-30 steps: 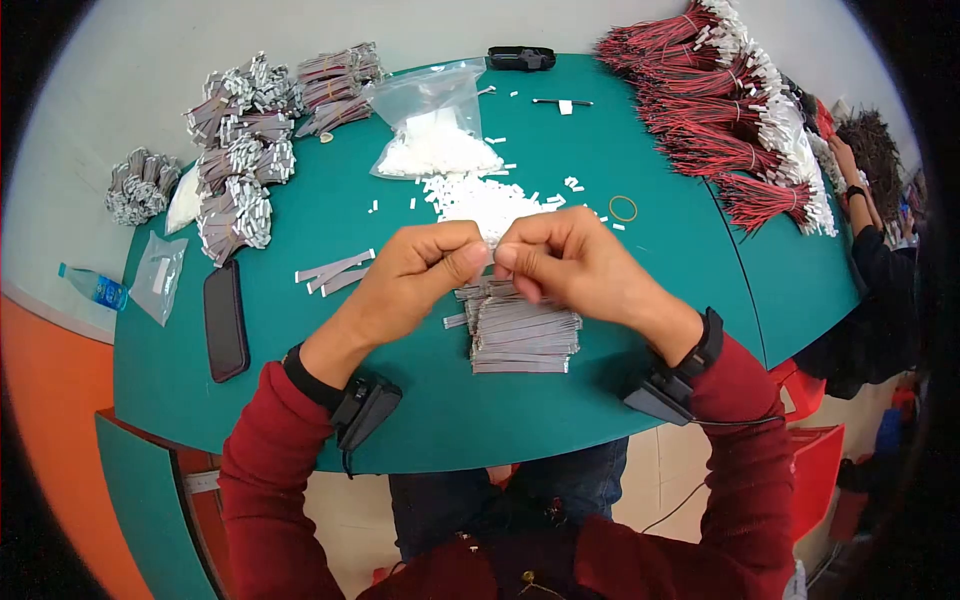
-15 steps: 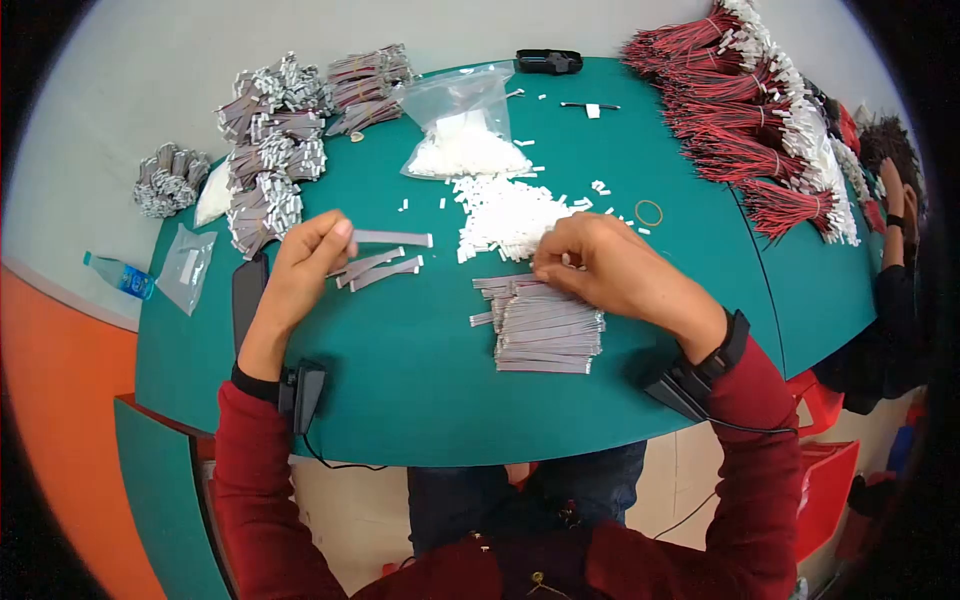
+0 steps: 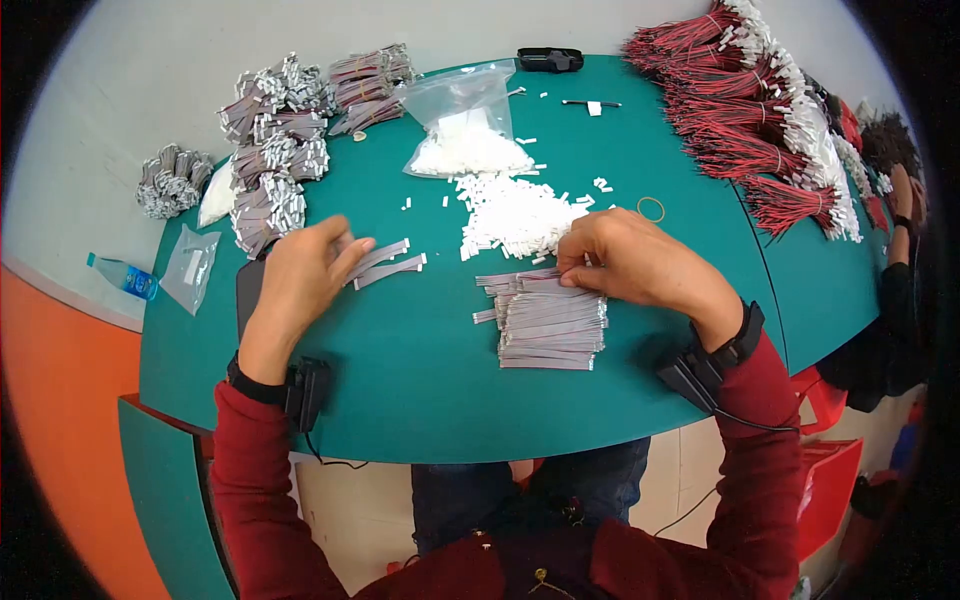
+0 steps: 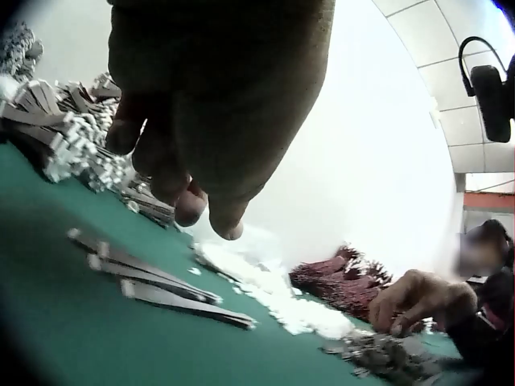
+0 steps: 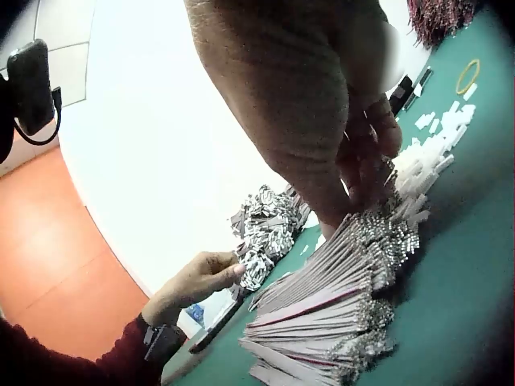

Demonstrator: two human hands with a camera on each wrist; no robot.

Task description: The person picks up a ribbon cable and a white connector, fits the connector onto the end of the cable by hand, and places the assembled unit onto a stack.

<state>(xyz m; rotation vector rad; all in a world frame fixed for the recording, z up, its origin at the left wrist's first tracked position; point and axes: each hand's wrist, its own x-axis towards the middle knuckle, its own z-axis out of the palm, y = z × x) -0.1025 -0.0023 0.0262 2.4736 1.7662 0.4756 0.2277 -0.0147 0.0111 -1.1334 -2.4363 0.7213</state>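
The green surface (image 3: pixel 430 400) carries everything here. Along its far right lie bulky bundles of red-and-black wires (image 3: pixel 730 130) with white ends; at the far left, grey ribbon bundles (image 3: pixel 268 155) are heaped up, white ends showing. Between them, toward the far edge, stands a clear plastic bag (image 3: pixel 485 90) with white pieces inside.

The left hand (image 3: pixel 305 270) hangs over the left of the surface, thumb and fingers apart, with nothing visible between them. The right hand (image 3: pixel 640 260) reaches in from the right, its fingers bent down to the right end of the topmost strips; its own fingers hide the tips, so I cannot tell whether it pinches one.

A loose heap of white connector pieces (image 3: pixel 515 215) spreads just in front of the bag. Nearer, in the middle, is the stack of grey strips (image 3: pixel 550 325), laid side by side. A few separate strips (image 3: pixel 390 268) lie just right of the left hand, white tips toward the right. A rubber band (image 3: pixel 639 207) lies beyond the right hand.

The step in hand looks like taking a fresh strip from the stack. The next move probably calls for parting one strip cleanly from its neighbours and steadying its end for a connector piece.
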